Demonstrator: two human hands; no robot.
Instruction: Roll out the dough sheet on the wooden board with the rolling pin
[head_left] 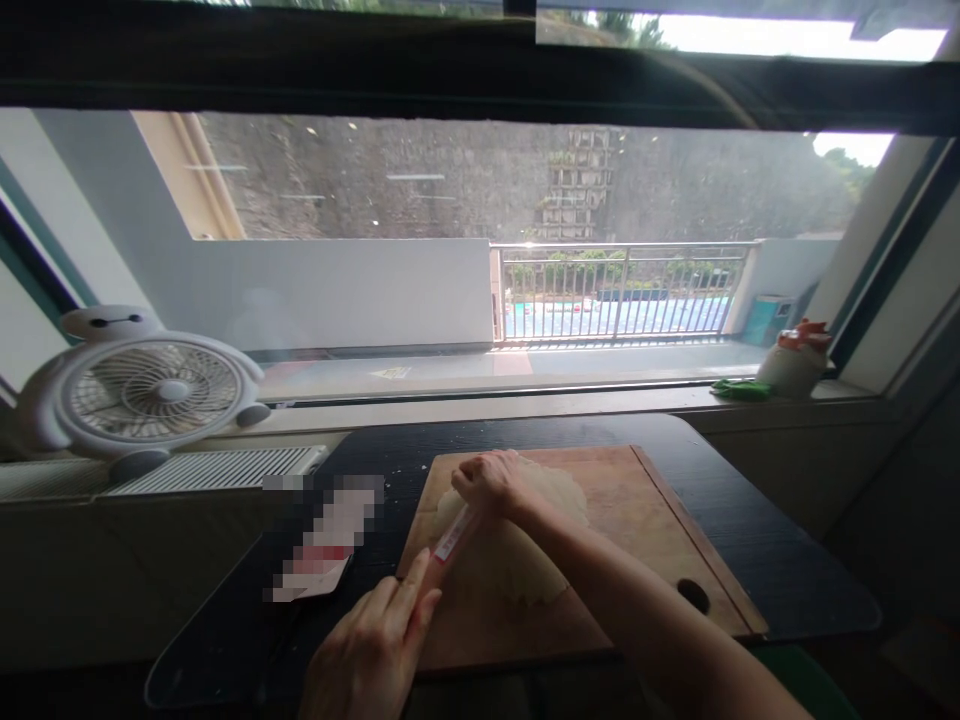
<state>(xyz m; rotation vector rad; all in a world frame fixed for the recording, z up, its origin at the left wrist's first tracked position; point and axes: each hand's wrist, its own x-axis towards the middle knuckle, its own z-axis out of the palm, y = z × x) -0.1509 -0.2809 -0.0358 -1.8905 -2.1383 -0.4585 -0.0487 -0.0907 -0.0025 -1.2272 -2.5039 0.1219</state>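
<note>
A thin, wide sheet of dough (517, 565) lies on a wooden cutting board (630, 560). Slanting across its left side is a wooden rolling pin (454, 534) with a printed label. My right hand (487, 482) is closed around the pin's far end, its forearm crossing over the dough. At the near end, my left hand (375, 630) holds the pin close to the board's left edge, thumb and fingers along it. Part of the dough is hidden beneath the pin and my right arm.
The board rests on a dark table (780, 560) with rounded corners. A blurred-out flat item (330, 550) lies left of the board. A white fan (172, 390) stands at the left. On the windowsill at right are a pale container (791, 368) and a green item (739, 388).
</note>
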